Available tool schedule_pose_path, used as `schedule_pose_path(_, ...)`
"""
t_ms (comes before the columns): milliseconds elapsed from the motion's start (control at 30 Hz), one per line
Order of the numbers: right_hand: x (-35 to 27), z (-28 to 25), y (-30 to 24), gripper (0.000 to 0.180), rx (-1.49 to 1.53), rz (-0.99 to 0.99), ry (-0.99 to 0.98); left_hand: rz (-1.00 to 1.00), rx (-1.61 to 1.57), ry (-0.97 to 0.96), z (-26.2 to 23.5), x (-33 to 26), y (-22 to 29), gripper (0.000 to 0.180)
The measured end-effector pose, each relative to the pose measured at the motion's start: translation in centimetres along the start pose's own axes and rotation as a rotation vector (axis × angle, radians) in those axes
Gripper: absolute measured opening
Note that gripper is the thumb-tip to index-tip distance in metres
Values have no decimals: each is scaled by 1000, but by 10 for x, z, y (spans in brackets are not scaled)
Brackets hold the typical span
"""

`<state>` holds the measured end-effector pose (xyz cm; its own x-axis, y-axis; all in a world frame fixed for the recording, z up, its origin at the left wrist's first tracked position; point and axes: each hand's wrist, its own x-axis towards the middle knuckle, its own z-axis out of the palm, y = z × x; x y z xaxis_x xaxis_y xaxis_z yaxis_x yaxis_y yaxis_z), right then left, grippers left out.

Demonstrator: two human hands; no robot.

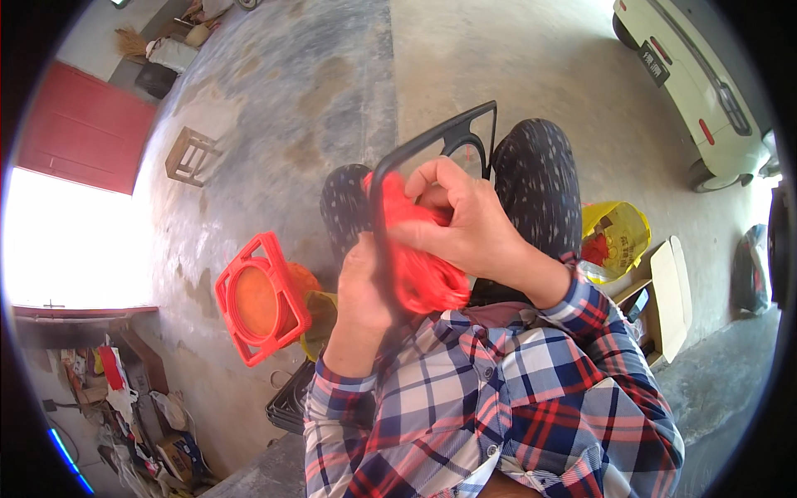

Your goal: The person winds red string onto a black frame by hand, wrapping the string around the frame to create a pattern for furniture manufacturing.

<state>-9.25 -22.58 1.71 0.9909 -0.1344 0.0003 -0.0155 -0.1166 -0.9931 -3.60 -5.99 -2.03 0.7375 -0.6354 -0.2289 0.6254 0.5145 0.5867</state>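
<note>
A black square frame (pixel 432 133) with a curved inner part stands tilted over my lap. My left hand (pixel 364 282) is closed at the near left side of the frame, its fingertips partly hidden behind the bar and the red bundle. A loose bundle of shiny red strands or thin film (pixel 423 278) hangs inside the frame, against its left bar. My right hand (pixel 469 220) reaches into the frame from the right, its bent fingers and thumb closed round the upper part of the bundle. Whether the bundle is fastened to the frame, I cannot tell.
To my left sits an orange-red square-rimmed piece (pixel 264 297) with a round middle, beside black frames (pixel 290 398). On my right are a yellow bag (pixel 618 236) and an open cardboard box (pixel 664 299). A wooden stool (pixel 191 156) and a parked vehicle (pixel 693 91) stand farther off.
</note>
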Motion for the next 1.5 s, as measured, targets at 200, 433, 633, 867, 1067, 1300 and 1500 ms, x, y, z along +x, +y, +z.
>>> schedule_pose_path(200, 3, -15, 39, 19, 122, -540, 165, -84, 74, -108, -11, 5, 9, 47)
schedule_pose_path(433, 2, 3, 85, 42, 1241, 240, -329, -50, 758, -23, -10, -5, -5, 43)
schedule_pose_path(633, 17, -9, 55, 40, 1292, 3, -177, -102, -6, -168, 2, -10, -2, 49)
schedule_pose_path(867, -6, -47, 104, 47, 884, -47, 200, 27, 239, -106, -16, -6, 12, 58)
schedule_pose_path(1067, -37, -77, 49, 43, 1302, -517, -167, -2, 54, -265, -51, 14, 33, 25)
schedule_pose_path(1300, -69, -89, 37, 49, 1181, -379, -88, 164, 210, -128, -60, 7, 45, 32)
schedule_pose_path(1500, -40, -91, 76, 34, 1236, -42, 255, 173, 324, -36, -54, 5, 46, 22)
